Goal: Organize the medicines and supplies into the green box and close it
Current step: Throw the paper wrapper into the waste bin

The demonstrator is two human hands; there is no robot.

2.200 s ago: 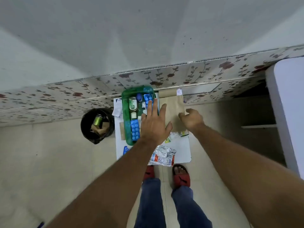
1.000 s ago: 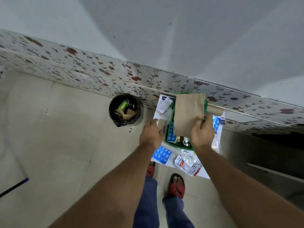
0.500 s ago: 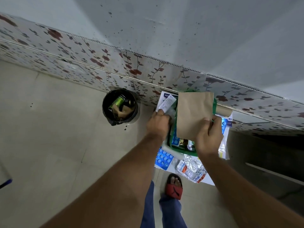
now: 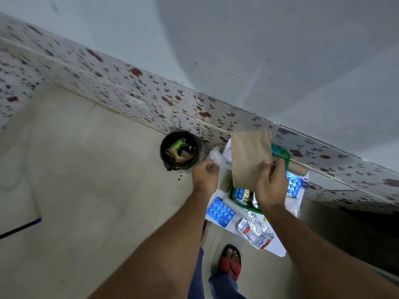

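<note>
The right hand [image 4: 271,186] pinches a flat brown paper envelope [image 4: 250,159] at its lower edge, thumb on the front face, and holds it upright above the green box [image 4: 280,154]. The matte, rectangular envelope hides most of the box; only a glossy translucent green corner shows at its upper right and a strip of green wall below, where a blue blister strip and some shiny packs lie inside, too small to read.

The left hand [image 4: 205,174] is closed on a crumpled white paper or wrapper [image 4: 216,157], motion-blurred, held between the box and a round black bin [image 4: 179,150]. The bin stands on the tiled floor by the flowered wall band and holds a green can and brown scraps.

On the white bench [image 4: 274,249] lie a blue blister sheet [image 4: 220,211] with round bubbles at the near left, a white tube-like piece just beside it, and a wrinkled silver foil pack [image 4: 254,233] with red print. Another blue blister sheet [image 4: 294,186] sits to the right of the box, partly behind the right hand. A brown cardboard roll [image 4: 298,168] lies against the wall. A red sandal [image 4: 230,265] shows below.
</note>
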